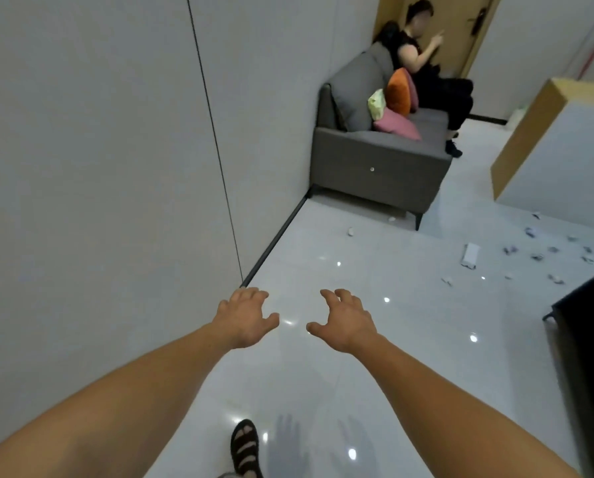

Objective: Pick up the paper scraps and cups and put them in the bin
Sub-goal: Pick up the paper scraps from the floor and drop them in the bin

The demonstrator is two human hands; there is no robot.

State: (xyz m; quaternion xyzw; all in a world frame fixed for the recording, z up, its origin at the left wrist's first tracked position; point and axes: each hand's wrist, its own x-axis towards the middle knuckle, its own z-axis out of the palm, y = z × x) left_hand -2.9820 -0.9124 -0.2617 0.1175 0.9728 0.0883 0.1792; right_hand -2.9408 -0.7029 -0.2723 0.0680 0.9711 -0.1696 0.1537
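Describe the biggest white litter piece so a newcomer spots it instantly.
From the grey sofa, look right across the floor to the paper scraps. At their left edge lies a white rectangular sheet, flat and far larger than the crumpled bits.

Greys and whites, broken by a few bright cushions

A glossy white floor [357,374] dotted with light glints is seen beside a pale grey wall [99,150] crossed by one thin dark line. The sofa [375,167] is dark grey and is set with an orange cushion [397,93], a pink cushion [397,127] and a pale green one [376,103]. The paper scraps [530,232] are white and blue-grey. The door [471,36] and the counter edge [527,132] are tan wood. A black sandal [244,450] and a black object [589,339] at the right edge are shown.
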